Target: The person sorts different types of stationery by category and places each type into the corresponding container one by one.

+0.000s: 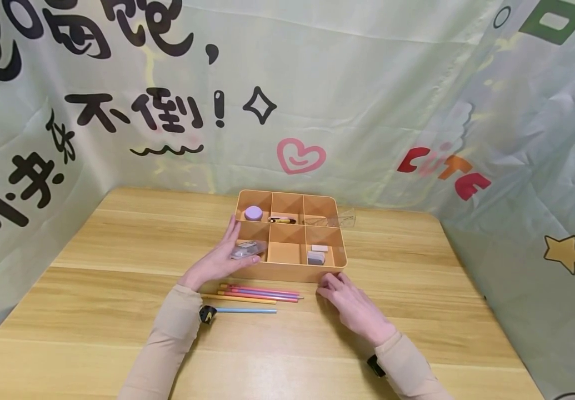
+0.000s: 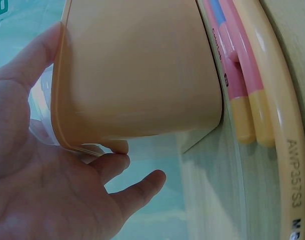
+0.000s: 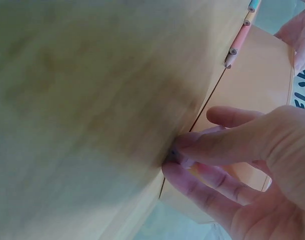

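Observation:
An orange divided organizer box (image 1: 250, 271) stands on the table. At its left end my left hand (image 1: 217, 260) touches the rim, its thumb and fingers spread. A clear plastic packet (image 1: 248, 249) lies by that hand in the front left compartment. In the left wrist view, the left hand (image 2: 52, 170) reaches around the box's side wall (image 2: 137, 70). By the box's front right corner, the fingertips of my right hand (image 1: 352, 304) pinch a small purplish thing (image 3: 173, 156), mostly hidden by them. Pink and purple pencils (image 1: 262, 293) lie before the box.
A yellow pencil (image 1: 247, 300) and a blue pencil (image 1: 247, 310) lie nearer me. The box holds a purple round thing (image 1: 253, 213), a black-and-yellow item (image 1: 282, 220), white and grey blocks (image 1: 315, 258) and a clear ruler (image 1: 346, 218) overhanging the right rim. Printed cloth (image 1: 367, 111) surrounds the table.

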Demonstrator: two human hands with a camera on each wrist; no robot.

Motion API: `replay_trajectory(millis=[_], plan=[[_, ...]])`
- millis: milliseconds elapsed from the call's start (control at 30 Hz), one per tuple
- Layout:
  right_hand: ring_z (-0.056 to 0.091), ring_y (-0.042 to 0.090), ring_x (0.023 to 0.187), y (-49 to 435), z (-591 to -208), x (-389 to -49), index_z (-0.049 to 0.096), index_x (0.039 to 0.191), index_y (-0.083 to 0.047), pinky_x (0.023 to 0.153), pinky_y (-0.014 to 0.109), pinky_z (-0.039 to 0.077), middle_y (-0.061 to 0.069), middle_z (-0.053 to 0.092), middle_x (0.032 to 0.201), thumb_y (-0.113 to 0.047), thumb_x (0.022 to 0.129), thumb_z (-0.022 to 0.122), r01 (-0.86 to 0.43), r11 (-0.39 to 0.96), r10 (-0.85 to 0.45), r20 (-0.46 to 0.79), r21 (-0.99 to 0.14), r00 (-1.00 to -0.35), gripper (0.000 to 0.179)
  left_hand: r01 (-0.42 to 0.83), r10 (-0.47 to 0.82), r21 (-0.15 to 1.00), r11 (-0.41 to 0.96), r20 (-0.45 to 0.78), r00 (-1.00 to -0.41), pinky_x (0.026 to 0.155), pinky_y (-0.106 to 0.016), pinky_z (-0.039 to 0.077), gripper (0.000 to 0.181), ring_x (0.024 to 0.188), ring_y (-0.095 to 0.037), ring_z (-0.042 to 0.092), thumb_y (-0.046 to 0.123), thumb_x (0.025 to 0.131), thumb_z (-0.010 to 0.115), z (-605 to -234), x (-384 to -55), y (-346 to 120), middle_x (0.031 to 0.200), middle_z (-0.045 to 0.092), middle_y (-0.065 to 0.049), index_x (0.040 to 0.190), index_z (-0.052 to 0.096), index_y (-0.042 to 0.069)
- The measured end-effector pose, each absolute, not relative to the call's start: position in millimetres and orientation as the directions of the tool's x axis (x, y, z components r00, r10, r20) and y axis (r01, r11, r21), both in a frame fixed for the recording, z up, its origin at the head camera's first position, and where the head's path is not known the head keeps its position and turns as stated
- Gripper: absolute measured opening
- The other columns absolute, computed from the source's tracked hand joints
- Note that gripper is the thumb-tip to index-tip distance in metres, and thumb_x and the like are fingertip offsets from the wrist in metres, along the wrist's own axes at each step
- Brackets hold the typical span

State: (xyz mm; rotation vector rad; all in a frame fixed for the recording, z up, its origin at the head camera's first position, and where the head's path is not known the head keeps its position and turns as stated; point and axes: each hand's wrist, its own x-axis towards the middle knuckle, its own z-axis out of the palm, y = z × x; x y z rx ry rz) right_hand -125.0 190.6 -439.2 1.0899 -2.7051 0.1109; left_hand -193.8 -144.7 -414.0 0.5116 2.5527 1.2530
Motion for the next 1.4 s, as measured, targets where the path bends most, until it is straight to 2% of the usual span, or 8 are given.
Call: replay_trajectory(millis=[233,400,600,833,967,1100,1267,1400], plan=[[0.055,0.026,0.101,196.6,-441.4,-124.0,0.075,0.105,-0.005,0.085,0.037,0.057,0.008,0.06,0.11,0.021,0.076,0.064,-0.68,0.733,-0.657,0.279,0.017,-0.701,0.04,0.207,0.421,0.799,0.565,-0.064,-0.905,0.124,-0.061,0.014,0.109,0.155,-0.046,0.001,0.048,0.095,0.066,-413.8,-194.0,-143.8,0.165,-0.031,-0.005,0.16,-0.01,0.004],[0.059,0.023,0.092,200.5,-439.0,-122.5,0.074,0.108,-0.005,0.078,0.035,0.059,0.007,0.06,0.108,0.028,0.064,0.062,-0.649,0.76,-0.634,0.231,0.012,-0.738,0.056,0.203,0.419,0.802,0.561,-0.065,-0.906,0.124,-0.061,0.013,0.11,0.155,-0.046,0.0,0.048,0.094,0.067,-413.8,-193.8,-143.8,0.165,-0.031,-0.005,0.16,-0.011,0.005],[0.064,0.019,0.087,209.1,-437.6,-126.0,0.073,0.111,-0.002,0.077,0.03,0.06,0.007,0.064,0.106,0.016,0.075,0.071,-0.693,0.715,-0.656,0.255,-0.093,-0.711,0.04,0.2,0.417,0.8,0.566,-0.068,-0.906,0.124,-0.061,0.013,0.111,0.155,-0.046,0.0,0.049,0.094,0.067,-413.4,-193.3,-144.2,0.165,-0.031,-0.004,0.16,-0.011,0.006],[0.057,0.009,0.074,231.9,-430.5,-134.2,0.068,0.118,0.005,0.065,0.017,0.055,0.012,0.062,0.105,0.016,0.069,0.072,-0.695,0.616,-0.625,0.307,-0.372,-0.718,0.05,0.203,0.421,0.804,0.559,-0.064,-0.905,0.124,-0.061,0.014,0.11,0.155,-0.046,0.0,0.049,0.094,0.066,-413.4,-192.9,-144.3,0.165,-0.032,-0.004,0.16,-0.012,0.005],[0.06,0.009,0.075,243.6,-425.1,-138.3,0.068,0.118,0.007,0.062,0.02,0.056,0.015,0.066,0.104,0.012,0.07,0.072,-0.681,0.6,-0.569,0.374,-0.421,-0.732,0.048,0.206,0.421,0.804,0.558,-0.061,-0.905,0.124,-0.061,0.013,0.11,0.155,-0.045,0.0,0.047,0.095,0.066,-413.3,-192.7,-144.4,0.165,-0.031,-0.004,0.16,-0.011,0.005],[0.064,0.008,0.076,253.1,-420.8,-142.2,0.067,0.119,0.008,0.066,0.023,0.059,0.013,0.068,0.103,0.01,0.07,0.073,-0.671,0.586,-0.496,0.453,-0.454,-0.741,0.049,0.202,0.419,0.802,0.562,-0.065,-0.905,0.124,-0.061,0.013,0.11,0.155,-0.046,0.0,0.047,0.095,0.066,-413.1,-192.6,-144.4,0.165,-0.031,-0.004,0.16,-0.011,0.005],[0.066,0.006,0.076,257.6,-412.9,-147.2,0.066,0.123,0.007,0.076,0.017,0.058,0.009,0.069,0.103,0.011,0.071,0.074,-0.672,0.566,-0.418,0.536,-0.477,-0.733,0.053,0.204,0.422,0.798,0.566,-0.068,-0.904,0.124,-0.061,0.014,0.11,0.155,-0.046,0.001,0.048,0.095,0.066,-413.3,-192.6,-144.2,0.165,-0.032,-0.004,0.16,-0.012,0.005],[0.065,0.004,0.076,254.3,-403.3,-151.4,0.067,0.125,0.002,0.077,0.014,0.057,0.006,0.07,0.102,0.01,0.075,0.072,-0.678,0.564,-0.379,0.581,-0.472,-0.72,0.051,0.206,0.422,0.8,0.564,-0.064,-0.904,0.124,-0.061,0.014,0.109,0.155,-0.046,0.001,0.047,0.095,0.066,-413.4,-192.7,-144.0,0.165,-0.032,-0.004,0.16,-0.012,0.005]])
